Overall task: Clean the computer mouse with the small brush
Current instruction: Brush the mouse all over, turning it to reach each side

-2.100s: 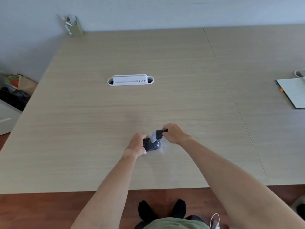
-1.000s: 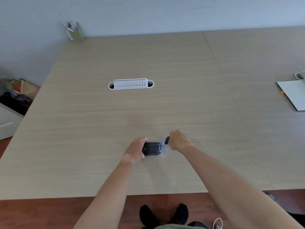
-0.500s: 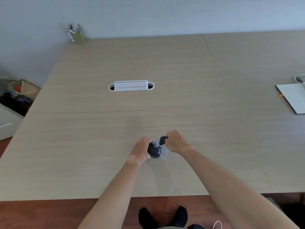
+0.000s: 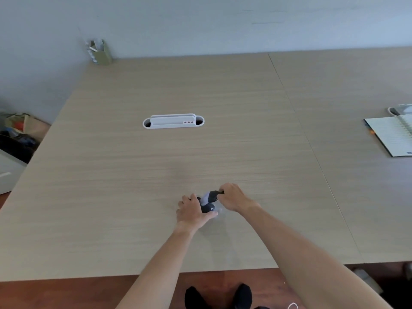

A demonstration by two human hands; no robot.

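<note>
A dark computer mouse [image 4: 207,208] rests on the light wooden table [image 4: 156,175] near its front edge. My left hand [image 4: 192,211] grips the mouse from the left and covers most of it. My right hand [image 4: 233,196] holds the small brush [image 4: 209,196] by its dark handle. The brush's pale bristles point left and down onto the top of the mouse. A thin clear sheet seems to lie under the mouse, but it is faint.
A white cable grommet [image 4: 173,122] is set into the table's middle. A green pen holder [image 4: 100,52] stands at the far left corner by the wall. An open notebook [image 4: 393,136] lies at the right edge. Clutter [image 4: 15,132] sits beside the table's left side.
The brush has swept back and forth over the mouse, low at its right side a second ago, now raised on top. My left hand has shifted further over the mouse.
</note>
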